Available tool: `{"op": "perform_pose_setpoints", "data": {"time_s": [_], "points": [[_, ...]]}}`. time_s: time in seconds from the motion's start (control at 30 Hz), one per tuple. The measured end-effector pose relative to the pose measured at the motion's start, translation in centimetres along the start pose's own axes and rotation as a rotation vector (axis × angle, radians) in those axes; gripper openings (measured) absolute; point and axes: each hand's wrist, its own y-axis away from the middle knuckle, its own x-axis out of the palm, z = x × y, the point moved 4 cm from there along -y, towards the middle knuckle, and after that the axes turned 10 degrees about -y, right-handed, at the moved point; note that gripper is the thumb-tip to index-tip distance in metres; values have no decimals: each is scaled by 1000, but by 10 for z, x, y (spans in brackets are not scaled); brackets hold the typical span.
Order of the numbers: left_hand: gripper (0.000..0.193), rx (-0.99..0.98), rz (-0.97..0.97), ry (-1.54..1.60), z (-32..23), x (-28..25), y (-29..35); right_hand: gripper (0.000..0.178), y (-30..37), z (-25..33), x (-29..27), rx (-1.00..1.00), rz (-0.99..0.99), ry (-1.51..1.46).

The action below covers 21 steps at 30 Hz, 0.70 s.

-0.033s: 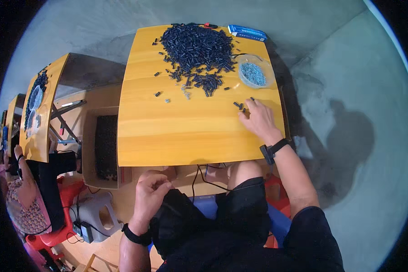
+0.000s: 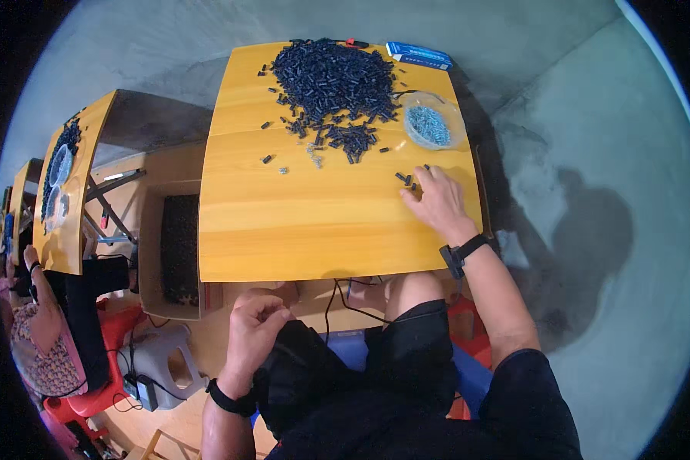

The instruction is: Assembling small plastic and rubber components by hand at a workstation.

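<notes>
On the yellow table, right hand fingers touch small black parts; left hand curled below.

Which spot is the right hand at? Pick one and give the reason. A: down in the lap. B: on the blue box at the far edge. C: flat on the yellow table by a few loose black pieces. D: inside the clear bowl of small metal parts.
C: the right hand lies on the yellow table, fingertips at a few loose black pieces, short of the clear bowl.
</notes>
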Motion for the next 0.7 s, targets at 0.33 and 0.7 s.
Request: {"op": "perform_pose_setpoints", "data": {"time_s": [0.33,0.7], "points": [[12,-102,20,160,7,-2,1,21,-21,2,15,-314,28,99],[13,-170,24,162,11,-11,-3,11,-26,-25,15,-351,17,117]]}}
